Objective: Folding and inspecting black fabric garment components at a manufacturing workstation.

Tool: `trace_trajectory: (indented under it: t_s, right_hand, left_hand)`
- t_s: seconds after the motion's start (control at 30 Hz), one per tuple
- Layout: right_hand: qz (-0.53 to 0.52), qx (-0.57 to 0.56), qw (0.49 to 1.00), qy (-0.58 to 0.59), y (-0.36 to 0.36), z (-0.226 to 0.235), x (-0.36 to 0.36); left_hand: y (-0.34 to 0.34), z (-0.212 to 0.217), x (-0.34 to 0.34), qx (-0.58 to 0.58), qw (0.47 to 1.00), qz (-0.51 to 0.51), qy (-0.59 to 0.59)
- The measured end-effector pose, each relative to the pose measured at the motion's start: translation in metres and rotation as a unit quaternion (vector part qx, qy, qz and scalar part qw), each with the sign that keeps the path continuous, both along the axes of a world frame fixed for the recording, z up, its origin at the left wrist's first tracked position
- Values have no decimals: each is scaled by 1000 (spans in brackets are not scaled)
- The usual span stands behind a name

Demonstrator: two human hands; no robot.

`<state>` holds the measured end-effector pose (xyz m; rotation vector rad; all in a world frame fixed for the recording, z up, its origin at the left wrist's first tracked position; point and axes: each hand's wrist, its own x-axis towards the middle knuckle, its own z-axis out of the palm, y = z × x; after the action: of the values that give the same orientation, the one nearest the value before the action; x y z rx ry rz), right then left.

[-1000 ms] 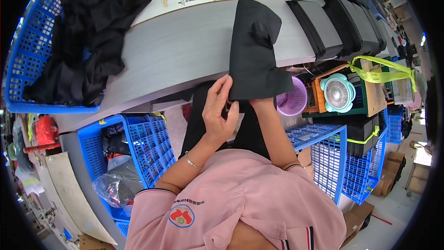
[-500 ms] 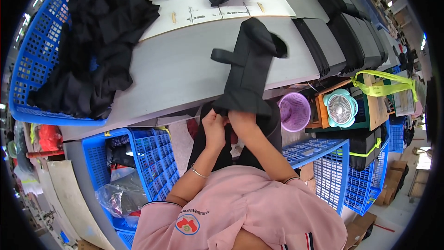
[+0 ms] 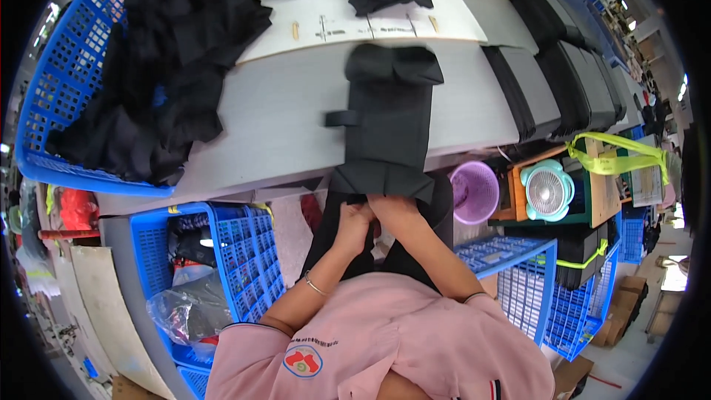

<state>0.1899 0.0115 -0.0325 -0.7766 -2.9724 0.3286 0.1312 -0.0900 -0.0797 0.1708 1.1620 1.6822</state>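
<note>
A black fabric piece [image 3: 389, 118], like a flat sleeve or cover with a small loop at its left side, lies from the table's near edge toward the back. Its far end is folded over in two bulges, and its flared near end hangs past the edge above my lap. At that near end my left hand [image 3: 354, 224] is closed, pinching the underside of the hem. Beside it, my right hand [image 3: 394, 211] reaches under the same hem and grips it, with most of its fingers hidden by the fabric.
On the left, a blue basket [image 3: 37, 130] overflows with black cloth [image 3: 170, 67]. Stacks of black-grey panels [image 3: 529, 92] line the right. Below stand a purple bin [image 3: 475, 192], a turquoise fan [image 3: 546, 189] and blue crates [image 3: 248, 252]. A white marked board [image 3: 318, 18] lies at the back.
The fabric piece has swung from a rightward slant to nearly straight and flatter, its far end moving left. Both hands stay at its near end, slightly lower and closer together.
</note>
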Motion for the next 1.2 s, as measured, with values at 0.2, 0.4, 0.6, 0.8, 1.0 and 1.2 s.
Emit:
trace_trajectory:
  t_s: [0.2, 0.4, 0.6, 0.8, 1.0, 1.2]
  right_hand:
    - [-22, -25, 999, 27, -11, -8, -4]
    - [-7, -20, 997, 72, 1, 6, 5]
    - [55, -51, 990, 118, -47, 18, 45]
    - [-43, -424, 865, 264, -72, 88, 95]
    - [-239, -301, 850, 360, -9, 77, 120]
    - [-174, -770, 468, 398, -24, 55, 127]
  left_hand:
    - [-2, 36, -18, -2, 944, 270, 190]
    - [-42, 52, -11, 8, 951, 91, 294]
    - [-39, 47, -43, -1, 995, 77, 63]
    - [-36, 40, -39, -63, 995, -21, -74]
    - [-38, 57, -8, -44, 996, -65, 31]
    - [-51, 27, -14, 76, 971, -119, -194]
